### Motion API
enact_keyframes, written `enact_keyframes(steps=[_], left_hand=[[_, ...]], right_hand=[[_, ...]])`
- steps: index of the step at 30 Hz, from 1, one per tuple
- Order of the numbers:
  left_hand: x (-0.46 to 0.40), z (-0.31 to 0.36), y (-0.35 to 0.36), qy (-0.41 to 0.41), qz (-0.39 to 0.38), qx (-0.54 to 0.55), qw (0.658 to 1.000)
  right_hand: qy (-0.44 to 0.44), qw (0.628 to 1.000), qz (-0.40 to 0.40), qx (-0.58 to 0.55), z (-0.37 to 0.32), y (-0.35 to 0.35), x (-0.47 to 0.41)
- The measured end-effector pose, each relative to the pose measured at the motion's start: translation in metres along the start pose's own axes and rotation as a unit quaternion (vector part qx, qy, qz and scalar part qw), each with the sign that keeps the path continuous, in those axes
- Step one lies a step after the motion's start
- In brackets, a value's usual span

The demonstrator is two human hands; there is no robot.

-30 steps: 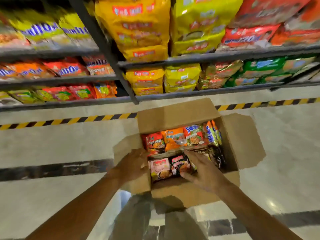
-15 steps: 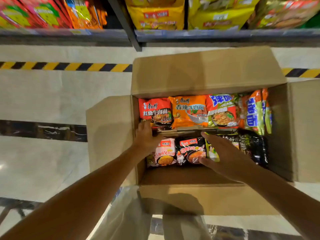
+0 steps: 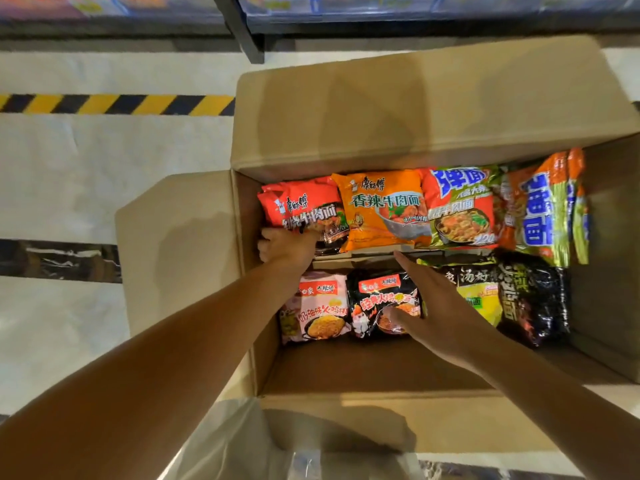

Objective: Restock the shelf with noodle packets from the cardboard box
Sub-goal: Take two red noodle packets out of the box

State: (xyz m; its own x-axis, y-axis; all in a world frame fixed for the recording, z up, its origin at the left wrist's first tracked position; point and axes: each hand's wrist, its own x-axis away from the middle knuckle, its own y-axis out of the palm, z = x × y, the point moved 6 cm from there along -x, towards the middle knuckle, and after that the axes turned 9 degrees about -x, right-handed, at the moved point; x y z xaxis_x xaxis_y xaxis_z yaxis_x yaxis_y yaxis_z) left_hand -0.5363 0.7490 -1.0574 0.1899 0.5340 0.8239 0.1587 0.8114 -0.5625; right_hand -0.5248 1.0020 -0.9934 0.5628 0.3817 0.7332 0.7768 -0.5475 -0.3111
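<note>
Red noodle packet (image 3: 304, 211) in far-left corner of cardboard box (image 3: 415, 112), long axis across the box. Left hand (image 3: 287, 249) curls onto its near edge, gripping. Right hand (image 3: 433, 303) lies flat, fingers straight, over black packet (image 3: 377, 299) in near row, thumb touching. Shelf (image 3: 346, 26) beyond box.

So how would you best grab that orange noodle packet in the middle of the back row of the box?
Probably by its near bottom edge, coming from above. The orange noodle packet stands tilted, face up, between the red packet and the orange-green packet, so its sides are blocked. Its lower edge is free above the cardboard divider, just ahead of the right hand.
</note>
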Motion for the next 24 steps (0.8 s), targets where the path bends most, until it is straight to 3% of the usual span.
enact_keyframes(steps=[4,11,20,24], left_hand=[[-0.003,0.001,-0.006,-0.006,0.017,0.015,1.0],[0.001,0.005,-0.013,0.034,0.048,0.17,0.984],[0.044,0.025,-0.08,0.207,0.012,0.063,0.976],[0.058,0.023,-0.138,0.267,-0.008,0.037,0.963]], right_hand=[[0.009,1.0,-0.005,-0.016,-0.004,0.001,-0.002],[0.028,0.998,0.013,-0.05,-0.014,0.001,-0.015],[0.097,0.981,-0.005,-0.169,-0.048,0.039,-0.037],[0.176,0.919,0.007,-0.352,-0.056,0.073,-0.064]])
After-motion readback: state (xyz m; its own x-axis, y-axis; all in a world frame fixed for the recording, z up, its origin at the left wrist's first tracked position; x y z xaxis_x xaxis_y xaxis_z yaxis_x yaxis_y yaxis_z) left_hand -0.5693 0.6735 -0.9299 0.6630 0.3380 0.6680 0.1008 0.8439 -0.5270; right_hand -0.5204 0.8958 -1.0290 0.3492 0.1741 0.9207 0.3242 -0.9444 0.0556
